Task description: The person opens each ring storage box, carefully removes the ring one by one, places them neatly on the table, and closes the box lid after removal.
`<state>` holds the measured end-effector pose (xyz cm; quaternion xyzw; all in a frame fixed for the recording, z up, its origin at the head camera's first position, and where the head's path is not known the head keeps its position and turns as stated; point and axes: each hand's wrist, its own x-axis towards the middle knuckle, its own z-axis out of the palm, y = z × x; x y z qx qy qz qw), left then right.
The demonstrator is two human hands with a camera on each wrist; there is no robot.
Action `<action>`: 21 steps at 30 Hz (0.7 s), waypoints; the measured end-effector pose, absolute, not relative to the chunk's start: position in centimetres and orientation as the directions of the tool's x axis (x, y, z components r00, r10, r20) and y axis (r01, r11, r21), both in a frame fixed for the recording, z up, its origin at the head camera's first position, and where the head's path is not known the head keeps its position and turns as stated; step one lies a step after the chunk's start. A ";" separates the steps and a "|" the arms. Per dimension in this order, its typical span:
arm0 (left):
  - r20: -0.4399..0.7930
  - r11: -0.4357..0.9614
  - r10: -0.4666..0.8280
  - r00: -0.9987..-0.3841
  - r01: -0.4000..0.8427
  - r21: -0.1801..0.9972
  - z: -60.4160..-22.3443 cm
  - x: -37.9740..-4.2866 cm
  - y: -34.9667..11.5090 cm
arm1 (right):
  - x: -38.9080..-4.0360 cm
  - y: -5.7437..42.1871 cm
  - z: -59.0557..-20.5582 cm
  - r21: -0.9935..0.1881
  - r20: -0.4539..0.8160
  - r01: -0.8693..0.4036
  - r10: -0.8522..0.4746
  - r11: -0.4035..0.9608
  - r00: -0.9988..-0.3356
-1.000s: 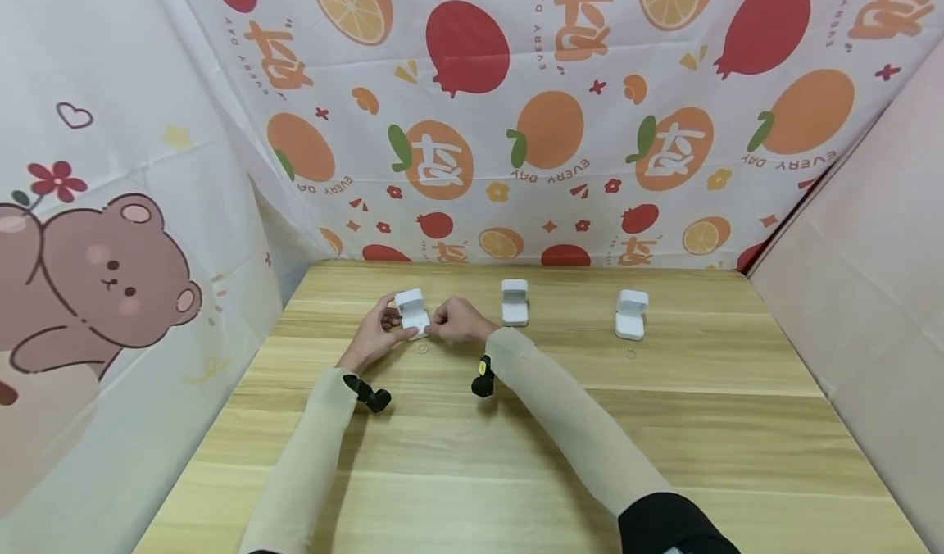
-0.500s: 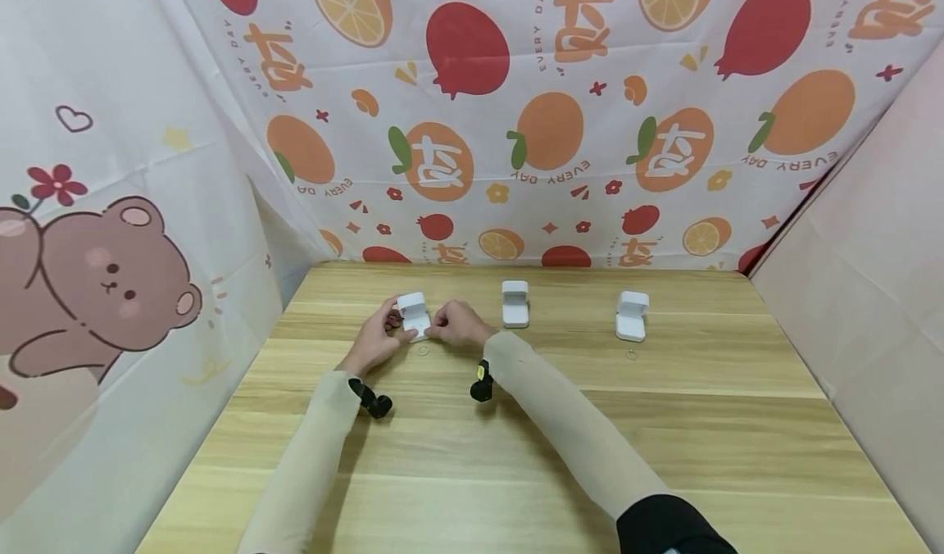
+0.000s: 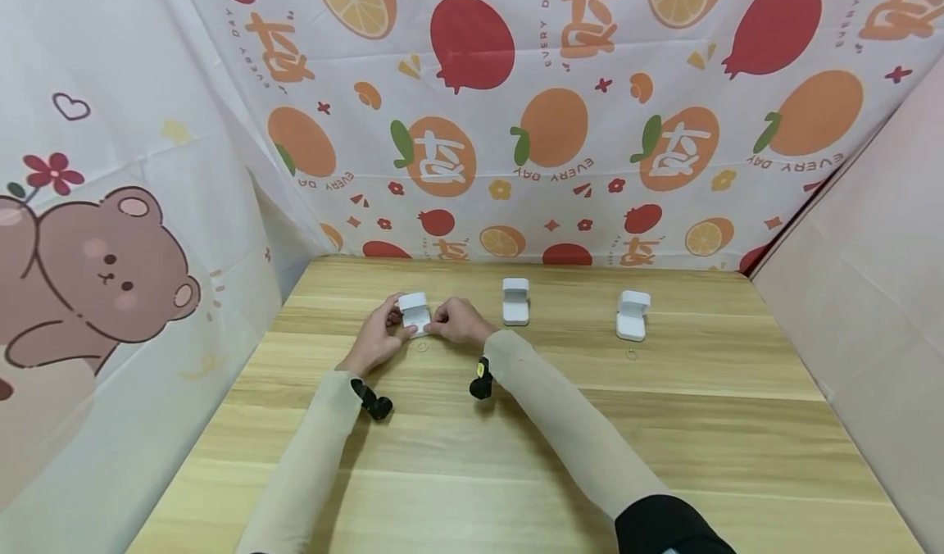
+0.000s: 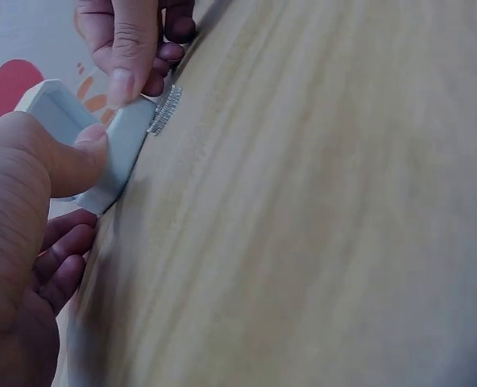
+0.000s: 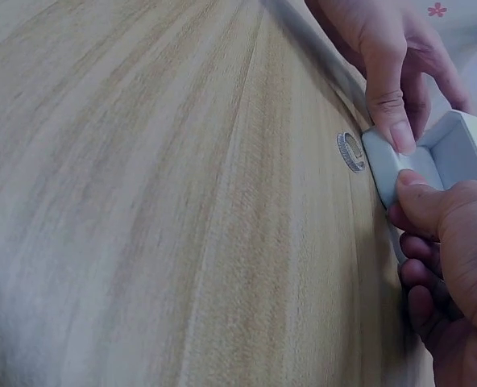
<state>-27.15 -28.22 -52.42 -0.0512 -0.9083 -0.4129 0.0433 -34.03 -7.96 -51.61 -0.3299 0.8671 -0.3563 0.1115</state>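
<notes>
In the head view, a small white ring box (image 3: 415,311) stands with its lid raised at the left of the table. My left hand (image 3: 378,342) grips its left side, the thumb (image 4: 92,153) lying over the front of the base. From the other side, my right hand (image 3: 459,322) pinches the base, its thumb (image 5: 416,193) on top and curled fingers at the side. A silvery ring (image 5: 351,153) with a textured band lies on the wood just in front of the box, apart from both hands. Fingers partly cover the inside of the base.
Two more white ring boxes, one in the middle (image 3: 515,301) and one at the right (image 3: 632,316), stand with raised lids. Another ring (image 3: 631,354) lies before the right one. A fruit-print cloth (image 3: 549,128) hangs behind the wooden table (image 3: 472,472).
The held ring box has shifted very slightly to the right. Both hands keep their hold on it, and the rings and other boxes stay put. The head view has tilted a little.
</notes>
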 end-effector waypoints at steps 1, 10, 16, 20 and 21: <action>0.115 0.649 0.053 -0.992 0.122 0.751 -52.4 -27.2 -28.3 | -34.0 -8.0 -51.6 -0.692 0.043 -0.493 -0.652 0.527 -0.757; 0.010 0.605 0.023 -1.000 0.022 0.796 -51.9 -27.3 -28.6 | -33.9 -7.9 -51.3 -0.690 0.025 -0.484 -0.651 0.538 -0.759; -0.018 0.603 0.015 -1.000 -0.005 0.798 -51.7 -27.4 -28.5 | -33.9 -7.8 -51.1 -0.695 0.041 -0.499 -0.665 0.517 -0.746; -0.032 0.603 0.003 -0.999 -0.023 0.797 -51.7 -27.6 -28.6 | -34.1 -7.8 -51.1 -0.708 0.039 -0.495 -0.672 0.504 -0.740; -0.035 0.599 -0.001 -0.999 -0.029 0.801 -51.7 -27.5 -28.6 | -34.1 -7.8 -51.1 -0.711 0.038 -0.492 -0.671 0.503 -0.740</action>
